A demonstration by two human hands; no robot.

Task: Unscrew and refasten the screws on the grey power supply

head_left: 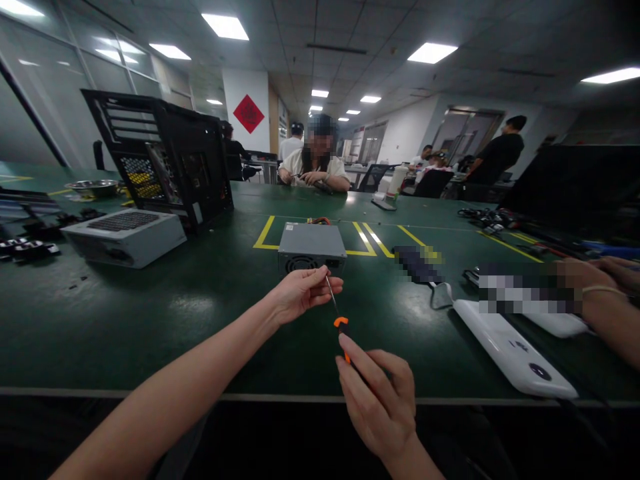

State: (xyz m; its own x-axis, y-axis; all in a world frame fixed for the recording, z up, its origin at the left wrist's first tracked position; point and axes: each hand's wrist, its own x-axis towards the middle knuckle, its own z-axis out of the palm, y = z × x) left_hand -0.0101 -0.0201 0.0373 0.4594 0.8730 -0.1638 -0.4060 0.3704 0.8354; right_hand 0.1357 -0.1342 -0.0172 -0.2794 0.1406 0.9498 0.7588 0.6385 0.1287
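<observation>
My right hand [383,393] is closed round the black and orange handle of a screwdriver [341,324], whose thin metal shaft points up and away from me. At the far end of the shaft, the thumb and forefinger of my left hand [305,291] pinch its tip. Whether a small screw sits there is too small to tell. Just beyond my left hand, a grey computer power supply [313,241] lies on the green table [240,333]. Its fan grille and socket face me, and some coloured wires show behind it. My left hand partly covers its lower front.
On the left stand a black computer case [165,160], a second grey power supply [127,233] and a metal bowl [95,188]. To the right lie a white device [515,350], a dark blurred phone-like object [417,265] and another person's hands [600,283]. A person [317,160] sits opposite.
</observation>
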